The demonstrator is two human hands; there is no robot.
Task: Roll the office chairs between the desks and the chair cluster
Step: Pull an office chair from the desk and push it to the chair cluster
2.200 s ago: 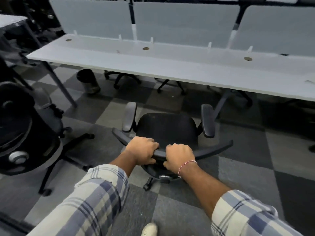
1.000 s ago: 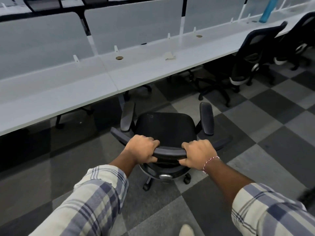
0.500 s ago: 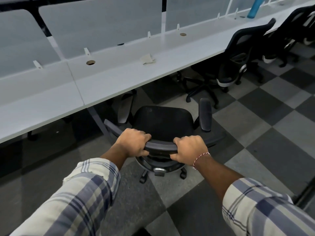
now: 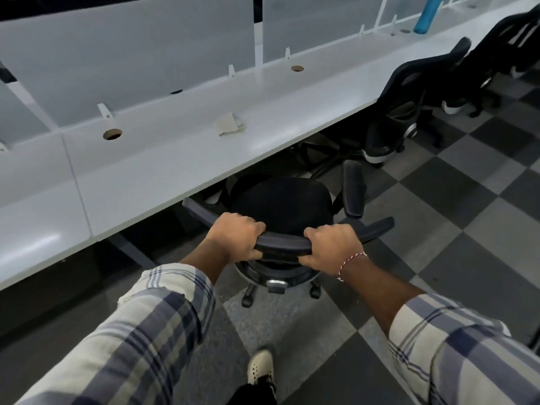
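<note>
A black office chair (image 4: 282, 204) stands right in front of me, its seat front and left armrest tucked under the edge of the long white desk (image 4: 181, 147). My left hand (image 4: 233, 238) grips the top rim of the chair's backrest on the left. My right hand (image 4: 331, 247), with a red-and-white thread at the wrist, grips the same rim on the right. The chair's right armrest (image 4: 353, 188) stays clear of the desk edge. Castors show below the seat.
Grey divider panels (image 4: 122, 57) run along the desk's far side. A folded paper (image 4: 230, 125) lies on the desk and a blue bottle (image 4: 425, 16) stands at the far right. Two more black chairs (image 4: 409, 103) sit at the desk to the right. Checkered carpet floor (image 4: 467, 217); my shoe (image 4: 260, 366) is below.
The chair has rolled forward to the desk; its seat front and left armrest now sit under the desk edge. Both hands keep their grip on the backrest rim.
</note>
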